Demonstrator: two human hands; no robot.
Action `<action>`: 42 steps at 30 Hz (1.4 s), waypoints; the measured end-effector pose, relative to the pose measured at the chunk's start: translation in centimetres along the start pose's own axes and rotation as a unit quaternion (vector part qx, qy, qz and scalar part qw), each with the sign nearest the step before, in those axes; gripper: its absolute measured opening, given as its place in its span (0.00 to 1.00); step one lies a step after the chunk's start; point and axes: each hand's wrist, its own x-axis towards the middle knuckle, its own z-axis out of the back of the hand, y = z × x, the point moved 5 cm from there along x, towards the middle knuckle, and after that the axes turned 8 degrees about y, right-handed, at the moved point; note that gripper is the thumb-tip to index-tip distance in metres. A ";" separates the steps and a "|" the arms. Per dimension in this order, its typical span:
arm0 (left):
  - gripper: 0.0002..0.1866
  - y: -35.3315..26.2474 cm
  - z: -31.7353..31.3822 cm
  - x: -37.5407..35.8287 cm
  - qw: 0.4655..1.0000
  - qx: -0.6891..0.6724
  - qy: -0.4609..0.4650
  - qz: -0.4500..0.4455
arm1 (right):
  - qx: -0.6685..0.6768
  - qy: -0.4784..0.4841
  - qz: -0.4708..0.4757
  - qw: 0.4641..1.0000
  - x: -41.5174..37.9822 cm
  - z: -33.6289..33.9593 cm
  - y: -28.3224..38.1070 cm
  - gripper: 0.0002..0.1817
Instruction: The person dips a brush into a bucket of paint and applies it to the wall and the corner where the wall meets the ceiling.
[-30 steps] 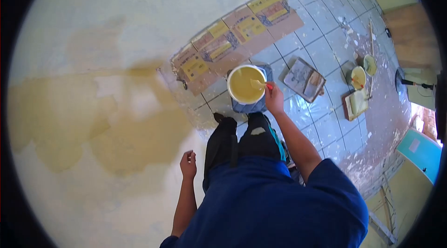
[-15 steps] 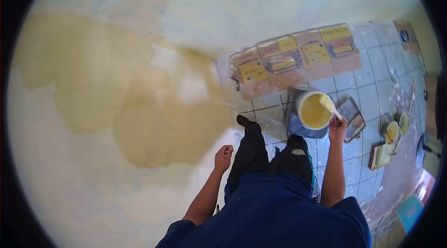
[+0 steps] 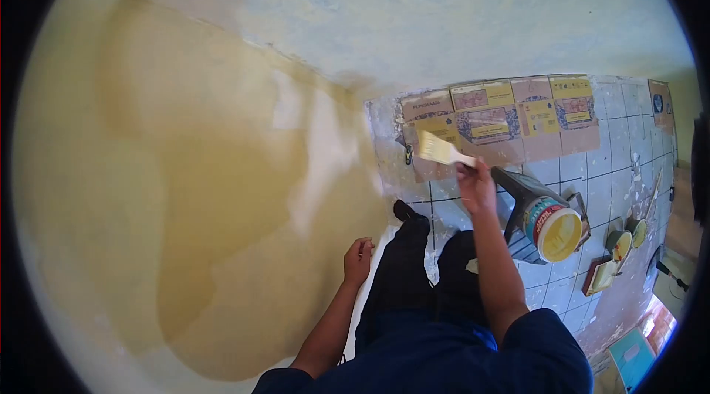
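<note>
My right hand [image 3: 477, 185] grips the handle of a wide paintbrush [image 3: 438, 148], whose pale yellow bristles point left toward the wall. Below and right of that hand, a paint bucket [image 3: 541, 218] with a red and teal label holds yellow paint. It rests on a dark grey stand [image 3: 522, 185], whose kind I cannot make out. My left hand [image 3: 359, 261] hangs beside the wall [image 3: 222, 172], its fingers loosely curled with nothing visible in them. Darker yellow patches and paler areas cover that wall.
Flattened cardboard [image 3: 503, 120] lies on the tiled floor [image 3: 543, 171] along the far wall. To the right are a smaller paint container [image 3: 620, 244], a paint-stained tray [image 3: 600, 276] and a long pole [image 3: 654, 194]. A turquoise panel [image 3: 633, 357] lies at lower right.
My right hand has lifted the paintbrush from the bucket and swung it left toward the wall. The view has shifted, so the bucket appears lower and farther right. My left hand stays low.
</note>
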 end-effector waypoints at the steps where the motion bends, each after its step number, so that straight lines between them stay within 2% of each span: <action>1: 0.15 0.3 0.2 0.8 1.000 -0.008 0.001 0.013 | 0.025 0.002 -0.019 1.000 2.1 -1.3 -2.2 0.14; 7: 0.14 2.0 -1.0 3.6 0.999 -0.010 0.004 0.049 | 0.041 -0.013 -0.088 0.995 13.7 -3.4 -11.6 0.14; 8: 0.14 2.4 -1.3 5.6 0.998 -0.031 -0.019 0.047 | 0.047 -0.005 -0.102 0.994 17.8 -3.3 -14.0 0.14; 11: 0.13 3.2 -2.4 6.9 0.993 -0.065 -0.056 0.082 | 0.045 -0.015 -0.145 0.988 21.2 -4.6 -19.2 0.14; 12: 0.13 4.1 -3.1 7.3 0.988 -0.083 -0.070 0.108 | 0.054 -0.023 -0.154 0.986 22.0 -5.9 -20.5 0.14; 14: 0.13 7.3 -5.1 7.8 0.986 -0.095 -0.051 0.125 | 0.073 0.046 -0.156 0.984 23.3 -10.0 -22.8 0.15; 17: 0.13 8.5 -6.2 8.9 0.986 -0.047 -0.019 0.157 | 0.132 0.064 -0.163 0.976 24.5 -16.7 -24.8 0.14; 20: 0.13 9.0 -5.6 9.9 0.987 -0.008 -0.005 0.160 | 0.110 0.094 -0.114 0.983 25.9 -19.6 -26.4 0.15; 22: 0.13 9.1 -5.2 10.8 0.982 0.012 -0.001 0.187 | 0.006 0.118 -0.069 0.991 27.1 -19.6 -27.3 0.15; 24: 0.14 8.3 -5.3 11.8 0.989 -0.039 0.009 0.141 | -0.088 0.072 -0.025 0.993 28.5 -15.7 -26.9 0.15; 27: 0.11 8.2 -5.8 12.1 0.983 -0.086 0.014 0.165 | -0.249 -0.013 0.083 0.965 29.8 -10.0 -24.2 0.13; 28: 0.11 8.4 -6.1 12.2 0.983 -0.086 0.016 0.162 | -0.249 -0.013 0.087 0.964 29.9 -9.5 -24.2 0.13; 30: 0.14 8.4 -6.6 11.9 0.988 -0.081 0.025 0.131 | -0.332 -0.028 0.127 0.934 29.4 -9.1 -23.7 0.12; 32: 0.14 8.0 -7.0 11.6 0.988 -0.077 0.024 0.131 | -0.427 0.016 0.147 0.892 28.1 -12.8 -23.7 0.09; 35: 0.13 8.0 -6.9 11.0 0.987 -0.057 0.027 0.145 | -0.352 0.099 0.131 0.921 25.5 -20.3 -22.5 0.09; 37: 0.13 8.0 -6.7 10.7 0.986 -0.043 0.034 0.160 | -0.315 0.145 0.085 0.934 23.9 -23.8 -20.6 0.10; 38: 0.12 7.3 -6.5 10.9 0.995 -0.002 0.026 0.095 | -0.314 0.145 0.087 0.934 23.5 -24.9 -20.2 0.10; 39: 0.12 6.4 -6.4 11.1 0.999 0.039 0.019 0.030 | -0.172 0.157 0.062 0.970 23.2 -25.6 -20.2 0.11; 40: 0.12 6.3 -6.4 11.1 0.999 0.040 0.018 0.028 | -0.028 0.167 0.037 0.985 23.1 -26.0 -20.4 0.12; 42: 0.12 6.2 -6.0 11.0 0.996 0.080 -0.005 0.031 | -0.020 0.165 0.010 0.986 23.6 -25.8 -21.4 0.13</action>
